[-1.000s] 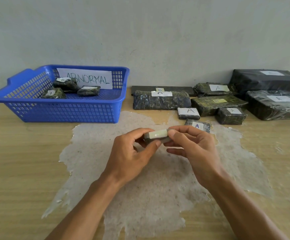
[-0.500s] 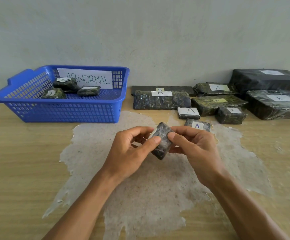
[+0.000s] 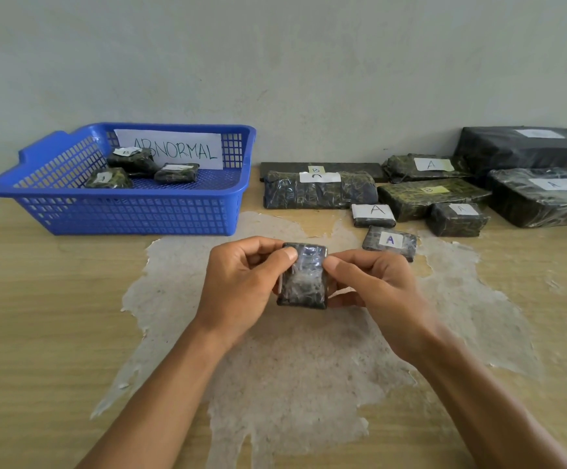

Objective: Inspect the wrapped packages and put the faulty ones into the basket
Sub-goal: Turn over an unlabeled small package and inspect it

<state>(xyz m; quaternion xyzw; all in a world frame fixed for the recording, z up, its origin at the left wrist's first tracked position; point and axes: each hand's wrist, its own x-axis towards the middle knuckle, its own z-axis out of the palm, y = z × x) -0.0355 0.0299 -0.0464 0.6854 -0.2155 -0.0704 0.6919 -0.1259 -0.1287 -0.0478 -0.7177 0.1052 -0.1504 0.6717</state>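
A pale wall backs a wooden tabletop (image 3: 38,333) with a worn whitish patch. Above that patch, both hands hold a small wrapped package (image 3: 304,277) off the surface: the left hand (image 3: 238,286) pinches its left edge, the right hand (image 3: 373,286) its right edge, each grip clamped on it. It looks light and fairly firm, its glossy film probably slippery, so holding the side edges suits turning it. The blue basket (image 3: 133,211) sits behind, to the left.
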